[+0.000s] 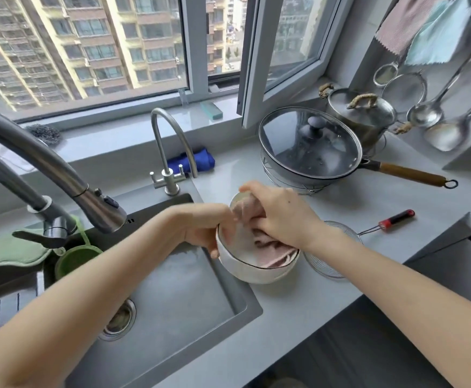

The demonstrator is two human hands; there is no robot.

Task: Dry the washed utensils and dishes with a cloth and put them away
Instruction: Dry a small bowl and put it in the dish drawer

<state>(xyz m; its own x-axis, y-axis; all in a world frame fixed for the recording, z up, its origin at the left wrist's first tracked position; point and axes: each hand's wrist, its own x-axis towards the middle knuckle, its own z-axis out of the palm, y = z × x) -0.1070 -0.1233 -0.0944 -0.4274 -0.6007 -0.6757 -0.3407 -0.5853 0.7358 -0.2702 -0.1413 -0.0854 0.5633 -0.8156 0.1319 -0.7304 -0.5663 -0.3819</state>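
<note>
A white bowl [252, 271] with a thin dark rim is held tilted above the counter, just right of the sink. My left hand [206, 228] grips its left rim, fingers inside and thumb under the wall. A pink cloth [270, 252] is bunched inside the bowl. My right hand [280, 212] clutches the cloth and presses it against the bowl's inner wall. A wire strainer [332, 260] with a red and black handle [396, 219] lies on the counter right of the bowl, partly hidden by my right wrist.
A grey sink [189, 309] lies below left, with two faucets [170, 152] behind it. A lidded wok [310, 147] on a rack and a steel pot [360, 113] stand at the back right. Ladles and strainers [424, 110] hang on the right wall under cloths [424, 29].
</note>
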